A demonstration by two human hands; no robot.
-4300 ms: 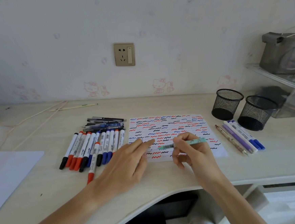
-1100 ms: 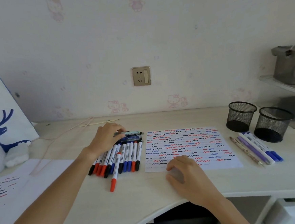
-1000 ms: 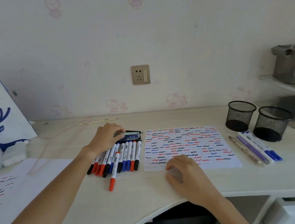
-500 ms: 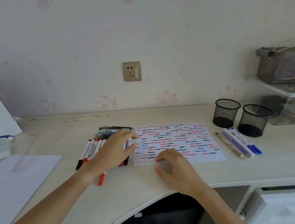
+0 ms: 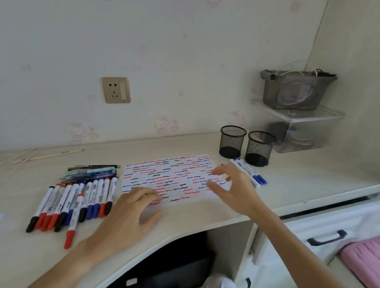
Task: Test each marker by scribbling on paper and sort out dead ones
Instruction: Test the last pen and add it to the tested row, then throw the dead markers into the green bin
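Markers [image 5: 75, 201] lie in a tight row on the worktop [image 5: 190, 218] at about 9 o'clock from the paper [image 5: 171, 179], caps toward the near edge in black, red and blue; one red-capped marker [image 5: 73, 221] sits lower than the rest, its cap nearest the edge. Left hand [image 5: 126, 213] rests at the paper's near left corner, fingers relaxed and spread, their tips on the sheet, holding nothing. Right hand [image 5: 235, 185] is over the paper's right edge at 3 o'clock, fingers wide and loosely bent, gripping nothing; whether it touches the sheet cannot be told. Just beyond that hand, a few pens [image 5: 249, 172] with blue ends lie side by side on the worktop, partly hidden by the fingers. The paper is covered in rows of short red, blue and black squiggles. At 11 o'clock from the paper, behind the marker row, a small pile of pens [image 5: 91, 172] lies crosswise. At 1 o'clock stand two black mesh cups [image 5: 247, 145], upright and close together; their insides look dark and nothing rises above their rims. Farther right a clear shelf [image 5: 300, 115] carries a grey pouch [image 5: 298, 90]; what is in it cannot be made out. Thin sticks [image 5: 46, 156] lie near the wall at 10 o'clock, and a socket [image 5: 116, 90] is on the wall above.
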